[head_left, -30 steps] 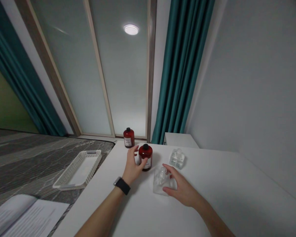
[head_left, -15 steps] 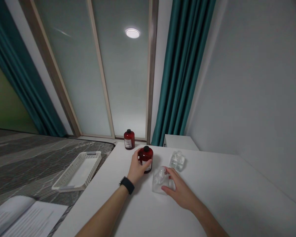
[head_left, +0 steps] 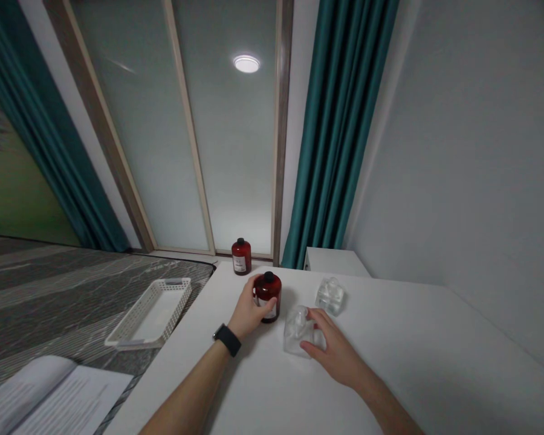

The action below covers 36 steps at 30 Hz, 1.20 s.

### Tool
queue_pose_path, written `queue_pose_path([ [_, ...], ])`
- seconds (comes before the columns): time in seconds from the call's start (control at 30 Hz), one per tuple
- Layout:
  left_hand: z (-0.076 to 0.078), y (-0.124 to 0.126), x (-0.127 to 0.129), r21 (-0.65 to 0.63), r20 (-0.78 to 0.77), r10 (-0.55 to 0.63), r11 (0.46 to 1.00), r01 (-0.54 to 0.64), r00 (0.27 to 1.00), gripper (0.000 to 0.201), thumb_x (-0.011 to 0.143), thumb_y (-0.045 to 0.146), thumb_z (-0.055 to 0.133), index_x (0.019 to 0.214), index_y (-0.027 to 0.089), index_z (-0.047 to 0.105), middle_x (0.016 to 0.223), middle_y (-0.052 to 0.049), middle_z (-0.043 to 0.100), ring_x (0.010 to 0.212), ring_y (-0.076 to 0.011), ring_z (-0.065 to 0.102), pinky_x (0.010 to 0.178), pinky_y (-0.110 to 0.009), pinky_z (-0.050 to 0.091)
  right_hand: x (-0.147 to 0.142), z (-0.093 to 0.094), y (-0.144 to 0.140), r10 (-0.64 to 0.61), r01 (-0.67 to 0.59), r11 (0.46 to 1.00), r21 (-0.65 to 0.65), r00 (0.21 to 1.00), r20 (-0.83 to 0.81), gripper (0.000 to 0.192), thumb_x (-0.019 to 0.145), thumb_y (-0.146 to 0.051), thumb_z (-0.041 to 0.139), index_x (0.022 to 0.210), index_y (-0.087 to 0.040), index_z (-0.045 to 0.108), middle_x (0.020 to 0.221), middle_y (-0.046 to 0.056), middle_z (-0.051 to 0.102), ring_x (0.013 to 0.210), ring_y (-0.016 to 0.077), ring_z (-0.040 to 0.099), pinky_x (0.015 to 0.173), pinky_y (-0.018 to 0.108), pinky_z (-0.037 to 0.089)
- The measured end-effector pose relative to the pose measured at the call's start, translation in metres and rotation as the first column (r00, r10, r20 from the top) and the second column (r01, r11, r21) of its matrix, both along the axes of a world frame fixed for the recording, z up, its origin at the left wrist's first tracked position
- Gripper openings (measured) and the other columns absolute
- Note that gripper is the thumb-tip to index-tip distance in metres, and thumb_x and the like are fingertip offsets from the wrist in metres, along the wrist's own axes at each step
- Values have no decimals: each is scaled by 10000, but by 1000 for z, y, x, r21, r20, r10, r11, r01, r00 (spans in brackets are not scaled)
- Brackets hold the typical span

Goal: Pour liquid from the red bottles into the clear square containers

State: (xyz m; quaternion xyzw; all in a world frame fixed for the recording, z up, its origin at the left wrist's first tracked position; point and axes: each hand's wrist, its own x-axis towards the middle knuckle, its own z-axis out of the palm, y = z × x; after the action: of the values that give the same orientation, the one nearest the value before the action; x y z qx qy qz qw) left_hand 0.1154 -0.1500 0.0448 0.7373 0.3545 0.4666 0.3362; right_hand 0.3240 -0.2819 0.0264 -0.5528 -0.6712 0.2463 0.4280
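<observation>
My left hand (head_left: 249,311) is wrapped round the left side of a dark red bottle (head_left: 271,290) with a black cap and a white label. The bottle stands upright on the white table. To its right, my right hand (head_left: 330,347) grips a clear square glass bottle (head_left: 294,335), thumb on the near side and fingers by its neck. A second clear glass bottle (head_left: 330,296) stands just behind my right hand. Farther back, near the table's far edge, is another dark red bottle (head_left: 241,258) with a black cap, touched by neither hand.
The white table (head_left: 272,399) spans the middle and right. Left of it, on a grey striped surface, lie a white perforated basket (head_left: 113,338) and an open book (head_left: 72,399). A white cabinet (head_left: 335,261) stands behind the table, before a teal curtain (head_left: 340,133).
The view has shifted slightly. The dark red bottle in my left hand has moved a little to the left and nearer. My right hand stays at the clear glass bottle.
</observation>
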Motion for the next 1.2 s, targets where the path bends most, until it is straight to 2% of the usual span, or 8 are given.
queue_pose_path([
  [0.33,1,34,-36,-5,17,173,985,-173,985,545,749,289,673,1236,153,472,1177,-118,630,1115,-278,617,994,-465,463,-15,-8,7,-14,15,1000,23,999,-33,473,820,-174,618,1280,-226,517,1320,106,547,1238,267,530,1059,453,440],
  [0.5,4,39,-65,-17,-6,188,982,-189,982,513,753,305,686,1211,167,501,1103,-86,670,964,-234,667,910,-409,512,-33,-7,28,47,-46,999,21,998,-47,489,819,-150,609,1291,-220,504,1334,98,528,1260,247,510,1103,436,397],
  [0.6,5,43,-83,-11,-48,237,971,-237,970,530,766,343,691,1229,177,494,1118,-89,672,970,-239,667,879,-397,522,-49,-5,50,93,-91,995,33,994,-65,516,811,-142,613,1309,-214,501,1311,92,534,1251,238,515,1098,420,404],
  [0.73,-3,57,-100,5,-32,344,939,-344,938,592,746,400,711,1243,169,486,1162,-115,651,1017,-268,655,863,-410,530,-74,-9,84,134,-129,988,89,989,-59,567,804,-156,626,1348,-208,475,1283,92,528,1226,237,525,1101,420,402],
  [0.93,-22,78,-109,45,99,460,884,-466,882,612,747,403,723,1265,164,504,1236,-134,609,1166,-296,588,1029,-477,449,-107,-21,127,135,-118,979,166,986,-93,595,818,-173,612,1385,-233,439,1295,102,509,1257,253,501,1117,438,388],
  [1.03,-27,85,-110,51,126,504,857,-513,854,621,725,403,751,1254,170,525,1237,-128,603,1163,-305,583,1047,-505,430,-118,-23,140,138,-118,977,175,985,-106,597,816,-183,619,1384,-240,442,1296,97,510,1257,255,498,1122,446,380],
  [1.2,-29,85,-111,-1,146,486,871,-491,862,652,739,392,752,1302,190,491,1254,-120,581,1175,-292,573,1048,-492,433,-127,-25,146,160,-142,979,145,980,-120,618,800,-200,657,1379,-249,448,1306,91,524,1248,255,513,1090,441,416],
])
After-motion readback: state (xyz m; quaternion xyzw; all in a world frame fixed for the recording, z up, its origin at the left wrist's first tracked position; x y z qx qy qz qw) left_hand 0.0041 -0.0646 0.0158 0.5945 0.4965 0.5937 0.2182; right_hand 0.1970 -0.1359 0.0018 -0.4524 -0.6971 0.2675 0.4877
